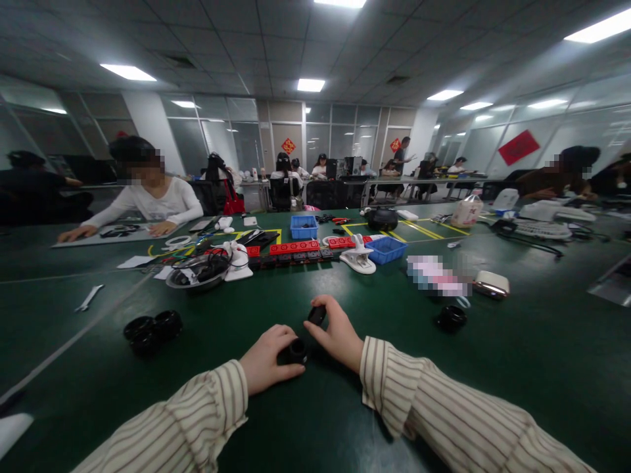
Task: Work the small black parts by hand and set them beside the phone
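Note:
My left hand (269, 358) grips a small black round part (297, 349) on the green table (315, 420), fingers curled around it. My right hand (338, 334) meets it from the right and pinches a second small black piece (317, 315) between thumb and fingers. The two hands touch at the black parts, low in the middle of the head view. Both arms wear striped sleeves.
Black ring-shaped parts (152, 328) lie to the left, another black part (451, 318) to the right. Further back are a wrench (89, 297), a bowl of cables (197, 270), red power strips (294, 247), blue bins (386, 249) and a white case (491, 284). Other people sit around the tables.

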A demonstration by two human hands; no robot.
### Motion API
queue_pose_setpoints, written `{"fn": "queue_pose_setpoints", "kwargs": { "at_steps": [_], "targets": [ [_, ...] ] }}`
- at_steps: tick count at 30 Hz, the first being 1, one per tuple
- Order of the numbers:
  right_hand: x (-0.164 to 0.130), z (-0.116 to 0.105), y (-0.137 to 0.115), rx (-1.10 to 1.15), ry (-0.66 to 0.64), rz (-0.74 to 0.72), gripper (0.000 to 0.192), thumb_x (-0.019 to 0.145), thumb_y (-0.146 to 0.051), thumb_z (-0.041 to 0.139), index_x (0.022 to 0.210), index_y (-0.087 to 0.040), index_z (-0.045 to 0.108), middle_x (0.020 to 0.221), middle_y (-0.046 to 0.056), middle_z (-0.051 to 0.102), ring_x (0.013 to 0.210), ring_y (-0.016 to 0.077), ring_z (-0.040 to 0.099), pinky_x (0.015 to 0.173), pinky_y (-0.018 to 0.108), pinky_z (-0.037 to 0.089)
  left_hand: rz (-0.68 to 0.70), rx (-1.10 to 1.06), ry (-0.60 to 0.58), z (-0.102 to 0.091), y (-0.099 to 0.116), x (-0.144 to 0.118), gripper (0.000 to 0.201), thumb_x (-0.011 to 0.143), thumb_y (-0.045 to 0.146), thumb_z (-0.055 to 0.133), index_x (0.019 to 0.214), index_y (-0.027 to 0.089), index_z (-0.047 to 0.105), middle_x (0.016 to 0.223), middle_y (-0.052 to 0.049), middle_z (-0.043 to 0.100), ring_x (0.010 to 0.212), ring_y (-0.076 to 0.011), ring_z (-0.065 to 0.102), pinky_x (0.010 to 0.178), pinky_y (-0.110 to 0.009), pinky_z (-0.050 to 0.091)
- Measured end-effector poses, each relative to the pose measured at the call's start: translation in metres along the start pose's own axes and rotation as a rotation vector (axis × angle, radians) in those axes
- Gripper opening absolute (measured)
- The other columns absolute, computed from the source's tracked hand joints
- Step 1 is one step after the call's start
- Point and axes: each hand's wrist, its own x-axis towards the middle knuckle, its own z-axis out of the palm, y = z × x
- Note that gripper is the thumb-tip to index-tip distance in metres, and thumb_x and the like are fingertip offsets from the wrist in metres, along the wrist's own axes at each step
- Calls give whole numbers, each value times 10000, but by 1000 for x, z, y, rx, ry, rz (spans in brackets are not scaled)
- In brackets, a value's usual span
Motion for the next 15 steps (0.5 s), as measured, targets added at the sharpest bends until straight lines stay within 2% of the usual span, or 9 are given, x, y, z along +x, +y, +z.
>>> {"fn": "queue_pose_setpoints", "kwargs": {
  "at_steps": [2, 4, 6, 8, 10, 12, 15],
  "targets": [
    [3, -3, 10, -120, 32, 115, 267, 745, -245, 587, 961, -143, 469, 929, 58, 502, 910, 184, 470, 845, 347, 405, -30, 36, 42, 0, 0, -1, 306, 746, 394, 624, 969, 187, 593, 1036, -70, 528, 980, -238, 480, 883, -385, 401],
    [4, -7, 20, -184, 51, 159, 247, 746, -233, 575, 944, -133, 467, 919, 59, 500, 901, 185, 464, 835, 349, 401, -64, 81, 64, 1, -2, -1, 376, 755, 427, 610, 1047, 193, 575, 1094, -83, 523, 1042, -252, 466, 932, -415, 370],
    [1, -12, 28, -189, 34, 162, 205, 733, -196, 553, 899, -129, 455, 896, 56, 498, 857, 173, 473, 801, 332, 415, -83, 133, 39, 1, -6, -2, 584, 704, 497, 642, 1182, 191, 502, 1214, -108, 483, 1143, -283, 418, 1003, -469, 294],
    [-3, -18, 33, -192, -5, 160, 170, 700, -164, 544, 836, -132, 447, 849, 46, 497, 789, 162, 482, 744, 315, 431, -94, 196, -16, 2, -11, -4, 869, 606, 568, 692, 1314, 185, 364, 1355, -133, 370, 1253, -322, 310, 1051, -522, 184],
    [-8, -23, 32, -209, -24, 162, 174, 683, -157, 543, 827, -133, 448, 846, 50, 499, 780, 169, 485, 734, 329, 436, -113, 255, -64, 2, -15, -5, 1046, 540, 611, 705, 1378, 188, 244, 1430, -138, 249, 1311, -345, 195, 1058, -554, 111],
    [-12, -26, 23, -227, -10, 120, 194, 707, -181, 548, 875, -133, 464, 930, 77, 506, 880, 195, 485, 816, 374, 420, -139, 295, -90, 2, -16, -5, 1073, 543, 635, 681, 1393, 188, 203, 1446, -132, 198, 1326, -349, 138, 1053, -565, 101],
    [-19, -21, -4, -203, -39, -90, 175, 808, -222, 490, 965, -144, 494, 1071, 101, 498, 1047, 202, 448, 938, 395, 369, -153, 332, -135, 2, -14, -4, 1046, 565, 661, 640, 1390, 174, 219, 1448, -132, 175, 1330, -344, 120, 1052, -567, 99]
  ]
}}
